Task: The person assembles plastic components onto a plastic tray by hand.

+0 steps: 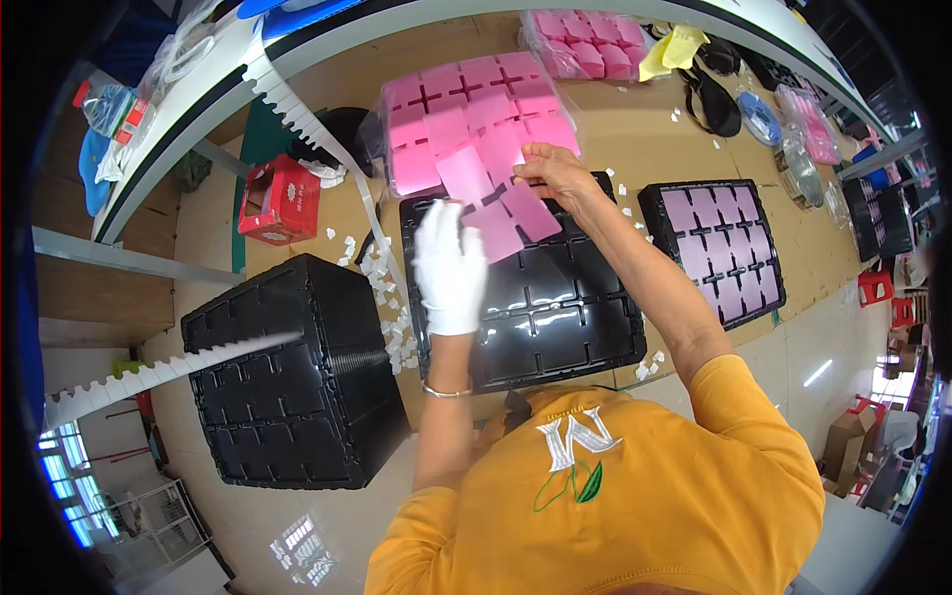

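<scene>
My right hand, bare, pinches the right edge of a pink slotted foam sheet between thumb and fingers. The sheet hangs tilted over the far part of a black moulded plastic tray with rows of shallow rectangular sections. My left hand, in a white glove, is just left of the sheet, its fingers stretched out and slightly blurred. Whether its fingertips touch the sheet I cannot tell. Beyond the tray lies a stack of pink foam pieces in clear plastic wrap, partly behind the held sheet.
At left stands a tall stack of black trays; at right, a black tray holds pinkish foam. A red box and white scraps lie on the left side. A notched white strip crosses above the table. Another pink pack lies farther back.
</scene>
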Motion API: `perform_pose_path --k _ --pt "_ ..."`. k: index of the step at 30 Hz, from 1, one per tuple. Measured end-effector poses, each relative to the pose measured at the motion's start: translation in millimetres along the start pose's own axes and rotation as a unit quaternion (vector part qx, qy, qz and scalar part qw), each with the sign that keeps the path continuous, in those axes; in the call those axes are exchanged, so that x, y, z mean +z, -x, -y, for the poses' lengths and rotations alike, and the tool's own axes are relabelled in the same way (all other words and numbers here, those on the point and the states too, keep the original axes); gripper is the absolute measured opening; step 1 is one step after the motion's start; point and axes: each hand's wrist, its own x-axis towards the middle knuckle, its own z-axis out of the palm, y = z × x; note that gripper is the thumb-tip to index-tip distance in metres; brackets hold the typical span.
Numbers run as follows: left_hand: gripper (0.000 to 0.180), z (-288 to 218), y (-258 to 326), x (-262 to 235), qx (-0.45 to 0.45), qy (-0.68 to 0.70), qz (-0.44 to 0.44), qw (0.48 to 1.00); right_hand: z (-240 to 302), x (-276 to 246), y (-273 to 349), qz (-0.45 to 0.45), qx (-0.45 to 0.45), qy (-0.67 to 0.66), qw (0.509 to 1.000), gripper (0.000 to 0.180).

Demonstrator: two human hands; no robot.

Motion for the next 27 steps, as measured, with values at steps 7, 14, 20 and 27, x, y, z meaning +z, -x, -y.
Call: perform_pose_path --k 7,14,20,27 --pt "0.046 18.4 1.4 37.3 -0.290 0.483 0.008 0.826 11.6 44.3 44.7 0.197 -0.062 0.045 0.977 0.039" --pt "0.037 25.8 0.5 34.4 -0.360 0.573 0.017 0.736 -18.7 40.3 37.6 0.213 -0.193 0.159 0.945 0.025" --pt "0.037 35.3 -9.7 15.4 -0.353 0.644 0.034 0.677 -2.7 12.6 41.7 0.069 -0.155 -0.024 0.985 0.030" --pt "0.037 19.7 -17.0 -15.1 -0.330 0.678 0.062 0.654 -41.5 19.2 52.4 0.236 0.069 -0.257 0.935 0.069"
